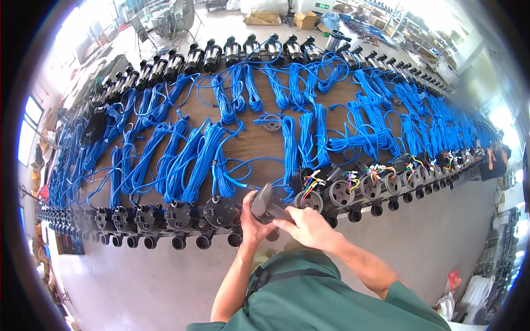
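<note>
At the near edge of the table, my right hand (312, 226) is closed around the handle of a dark mallet (263, 201). Its head is over my left hand (253, 222), which curls around the end of a black pump in the near row. The mallet hides most of that pump's end, and I cannot tell whether it touches it. Just left of my left hand, a pump (220, 212) has a black end cover on. To the right, an uncovered pump (308, 199) shows a round grey end with coloured wires sticking out.
Bundles of blue cable (203, 163) cover much of the brown tabletop (251, 144). More pumps (232, 51) line the far edge. A round grey part (271, 123) lies mid-table. Cardboard boxes (305, 20) and a large fan (184, 15) stand behind.
</note>
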The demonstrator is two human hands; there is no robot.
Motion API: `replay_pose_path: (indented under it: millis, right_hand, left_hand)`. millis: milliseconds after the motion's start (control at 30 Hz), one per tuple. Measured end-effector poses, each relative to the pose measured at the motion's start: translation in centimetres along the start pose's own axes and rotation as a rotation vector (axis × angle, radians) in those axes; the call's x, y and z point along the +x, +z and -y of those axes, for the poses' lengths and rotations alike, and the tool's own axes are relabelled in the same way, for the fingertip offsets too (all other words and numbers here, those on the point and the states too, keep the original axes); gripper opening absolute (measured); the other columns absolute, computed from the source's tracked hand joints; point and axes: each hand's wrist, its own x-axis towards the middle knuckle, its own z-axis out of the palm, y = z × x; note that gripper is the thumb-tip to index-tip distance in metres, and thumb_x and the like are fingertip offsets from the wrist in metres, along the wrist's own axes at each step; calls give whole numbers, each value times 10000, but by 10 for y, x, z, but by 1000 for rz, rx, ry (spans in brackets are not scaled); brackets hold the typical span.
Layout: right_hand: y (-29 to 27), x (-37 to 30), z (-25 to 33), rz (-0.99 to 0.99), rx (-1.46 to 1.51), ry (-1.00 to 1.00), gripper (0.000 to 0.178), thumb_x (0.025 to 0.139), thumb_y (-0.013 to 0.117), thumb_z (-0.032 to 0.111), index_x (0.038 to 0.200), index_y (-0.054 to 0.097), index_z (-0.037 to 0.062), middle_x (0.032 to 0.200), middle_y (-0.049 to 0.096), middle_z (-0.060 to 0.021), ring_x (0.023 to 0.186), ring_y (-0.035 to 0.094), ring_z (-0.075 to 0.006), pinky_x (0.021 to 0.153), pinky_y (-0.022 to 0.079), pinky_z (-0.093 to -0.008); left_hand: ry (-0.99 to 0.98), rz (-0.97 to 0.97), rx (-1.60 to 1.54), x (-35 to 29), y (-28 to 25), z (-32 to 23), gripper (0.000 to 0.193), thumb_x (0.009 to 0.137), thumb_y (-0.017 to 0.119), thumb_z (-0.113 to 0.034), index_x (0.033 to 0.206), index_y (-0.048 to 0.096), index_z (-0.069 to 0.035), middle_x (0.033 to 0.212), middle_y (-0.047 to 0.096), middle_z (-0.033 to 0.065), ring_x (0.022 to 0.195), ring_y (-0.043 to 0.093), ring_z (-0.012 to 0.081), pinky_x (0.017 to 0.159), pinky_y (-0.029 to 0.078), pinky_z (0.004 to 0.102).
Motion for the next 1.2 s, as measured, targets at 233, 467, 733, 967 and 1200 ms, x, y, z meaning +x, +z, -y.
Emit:
replay_pose_path:
  millis: [233, 467, 733, 967, 1200]
  right_hand:
    - [-36, -54, -19, -256, 292, 83, 309, 992, 714, 274, 1043, 657, -25, 679, 647, -192, 546, 628, -285, 547, 473, -397]
    - [32, -88, -70, -50, 868, 549, 439, 1034, 671, 429, 920, 626, 7, 703, 605, 13, 620, 549, -59, 545, 452, -264]
    - [55, -90, -96, -289, 224, 164, 269, 893, 773, 238, 859, 644, 5, 583, 581, -121, 480, 588, -257, 481, 440, -356]
    - [69, -62, -91, -278, -48, -169, 207, 711, 787, 179, 783, 611, 97, 663, 620, -79, 547, 633, -302, 518, 498, -406]
    - [63, -72, -81, -198, -108, -158, 221, 784, 812, 194, 752, 615, 98, 663, 645, -77, 574, 658, -293, 533, 510, -405]
  left_hand:
    - [-166, 7, 143, -46, 2, -10, 1110, 685, 945, -215, 1551, 295, 28, 1425, 484, 235, 1317, 506, 352, 1125, 423, 467]
    - [-1136, 253, 9, -97, 34, 53, 649, 728, 921, -243, 1167, 576, 87, 1097, 641, 178, 989, 615, 289, 880, 521, 448]
    - [-557, 177, 37, -111, 50, 91, 362, 776, 739, -67, 1129, 660, -56, 975, 679, 11, 896, 634, 152, 795, 536, 340]
    - [-462, 202, 7, -106, 48, 88, 386, 799, 730, -35, 1173, 635, -59, 1026, 673, 21, 919, 638, 159, 830, 532, 328]
    - [-484, 259, 11, -98, 43, 84, 373, 783, 715, -64, 1148, 637, -57, 1030, 682, 39, 905, 646, 197, 836, 541, 360]
